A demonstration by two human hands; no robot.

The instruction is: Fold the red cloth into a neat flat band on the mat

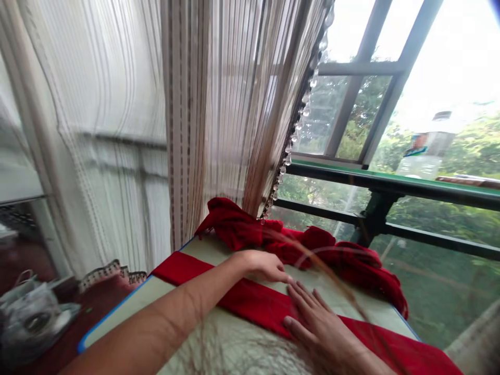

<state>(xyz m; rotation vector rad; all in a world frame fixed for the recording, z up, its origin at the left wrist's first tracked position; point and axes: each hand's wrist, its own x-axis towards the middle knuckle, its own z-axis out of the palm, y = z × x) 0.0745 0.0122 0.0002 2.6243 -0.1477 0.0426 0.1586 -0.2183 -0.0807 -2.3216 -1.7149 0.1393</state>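
A long, flat strip of red cloth [255,304] lies slantwise over a pale green board with a blue edge [234,341]. My right hand [312,315] rests palm down on the strip, fingers stretched out and close together. Reaching across from the left, my left hand [265,264] is curled closed near the strip's far edge, its fingertips close to those of my right hand. Whatever those curled fingers may hold is hidden. Behind both hands, a bunched heap of red cloth [289,239] runs along the board's far side.
Striped sheer curtains [230,104] with a beaded edge hang close behind the board. On the right are a dark railing [414,186], an open window [347,114] and a clear plastic bottle [425,148]. Plastic bags [35,317] sit on the floor at left. Blurred hair strands cross the view.
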